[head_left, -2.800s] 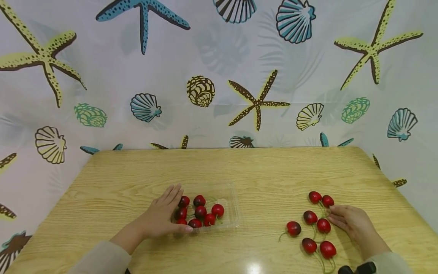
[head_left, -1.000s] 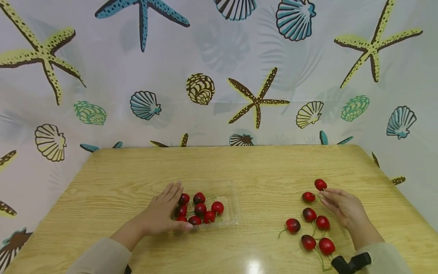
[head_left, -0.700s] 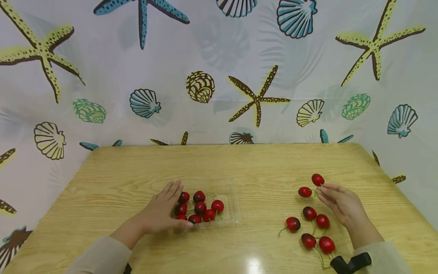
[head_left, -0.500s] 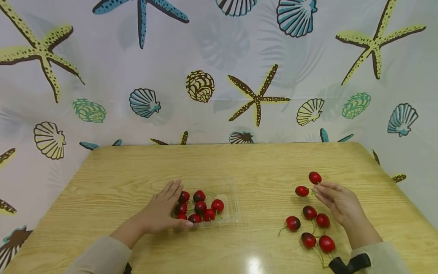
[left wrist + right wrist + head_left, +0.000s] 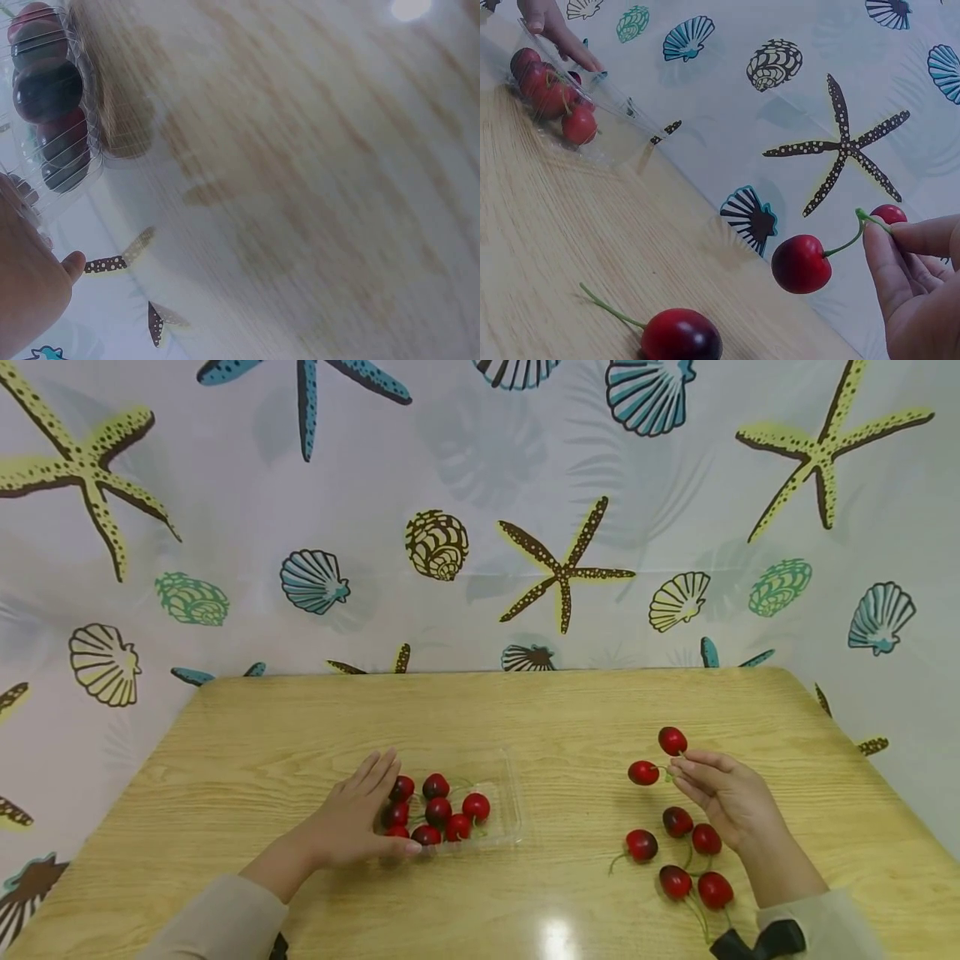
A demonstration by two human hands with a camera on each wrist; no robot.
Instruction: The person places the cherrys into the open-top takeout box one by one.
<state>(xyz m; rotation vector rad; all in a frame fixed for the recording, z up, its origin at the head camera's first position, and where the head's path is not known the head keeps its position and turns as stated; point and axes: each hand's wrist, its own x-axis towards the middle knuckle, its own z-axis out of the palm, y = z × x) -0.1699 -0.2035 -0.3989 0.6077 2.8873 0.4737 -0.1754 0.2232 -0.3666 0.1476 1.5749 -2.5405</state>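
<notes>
Right hand pinching joined stems of a cherry pair, lifted at 2 o'clock above loose cherries. Left hand flat, fingers straight, steadying clear tray at 9 o'clock. Best kept pinched firmly, carried level, lowered inside the rim.

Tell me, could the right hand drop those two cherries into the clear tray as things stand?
Probably yes. The right hand pinches the cherry pair by the stem above the table; the tray is open-topped, and the left hand only holds its near-left side.
</notes>
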